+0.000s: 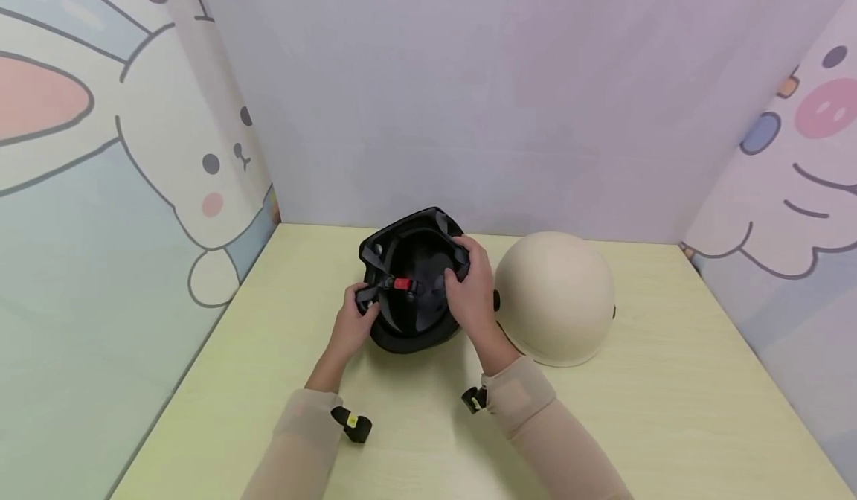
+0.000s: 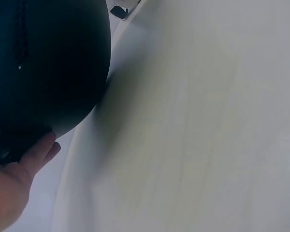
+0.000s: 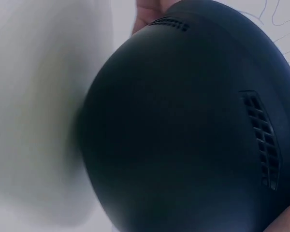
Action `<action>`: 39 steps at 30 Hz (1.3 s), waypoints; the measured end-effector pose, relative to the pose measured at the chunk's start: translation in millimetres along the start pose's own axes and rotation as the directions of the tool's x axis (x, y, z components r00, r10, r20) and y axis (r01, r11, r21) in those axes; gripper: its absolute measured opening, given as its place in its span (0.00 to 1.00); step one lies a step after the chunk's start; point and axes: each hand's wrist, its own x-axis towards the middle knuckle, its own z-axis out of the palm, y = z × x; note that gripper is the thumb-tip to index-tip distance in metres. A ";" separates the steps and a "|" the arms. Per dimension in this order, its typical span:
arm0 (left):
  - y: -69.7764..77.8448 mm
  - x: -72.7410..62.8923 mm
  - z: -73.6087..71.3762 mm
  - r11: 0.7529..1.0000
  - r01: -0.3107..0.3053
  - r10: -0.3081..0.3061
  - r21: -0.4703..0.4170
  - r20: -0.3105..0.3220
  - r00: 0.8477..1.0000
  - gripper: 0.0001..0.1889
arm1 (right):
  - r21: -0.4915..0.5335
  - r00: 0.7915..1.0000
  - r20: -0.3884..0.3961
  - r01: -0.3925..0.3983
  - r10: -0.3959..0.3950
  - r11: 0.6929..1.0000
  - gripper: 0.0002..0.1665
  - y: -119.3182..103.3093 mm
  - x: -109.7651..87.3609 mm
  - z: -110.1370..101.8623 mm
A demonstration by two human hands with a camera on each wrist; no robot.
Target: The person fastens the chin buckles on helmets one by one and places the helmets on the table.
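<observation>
Between both hands is a black helmet (image 1: 418, 321), tilted so its hollow inside faces the head view. A strap with a red buckle (image 1: 402, 283) lies across that opening. My left hand (image 1: 353, 320) grips the lower left rim, thumb inside. On the right rim my right hand (image 1: 471, 284) holds on, its thumb over the inner edge. Smooth outer shell and slotted vents (image 3: 263, 140) show in the right wrist view. In the left wrist view the dark shell (image 2: 53, 63) rises above the left hand's fingers. Right beside the right hand sits a cream helmet (image 1: 556, 299), dome up.
The pale yellow table (image 1: 669, 396) carries both helmets. A plain lilac backdrop (image 1: 469, 113) stands behind it, with cartoon-printed panels on the left (image 1: 154, 150) and right (image 1: 803, 187). Each wrist bears a small black camera mount.
</observation>
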 end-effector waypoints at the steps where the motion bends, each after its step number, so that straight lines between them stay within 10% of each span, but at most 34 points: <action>1: -0.9 -0.1 0.9 1.000 0.003 -0.003 -0.004 0.004 1.000 0.27 | -0.001 1.000 0.009 0.006 -0.006 1.000 0.30 -1.4 -0.1 -0.5; 13: -4.0 0.8 3.4 0.997 0.030 -0.031 -0.070 -0.011 0.999 0.26 | 0.063 0.991 0.063 -0.124 0.120 0.990 0.37 -1.0 1.9 -8.2; 26: -4.2 2.4 5.3 0.998 0.027 -0.029 -0.062 -0.031 0.999 0.26 | 0.249 0.973 0.225 -0.114 0.057 0.962 0.37 35.8 1.5 -27.7; 39: -5.3 2.4 2.4 0.996 0.022 -0.024 -0.091 -0.024 0.999 0.28 | 0.288 0.973 0.226 -0.031 -0.036 0.957 0.30 26.4 -11.2 -22.6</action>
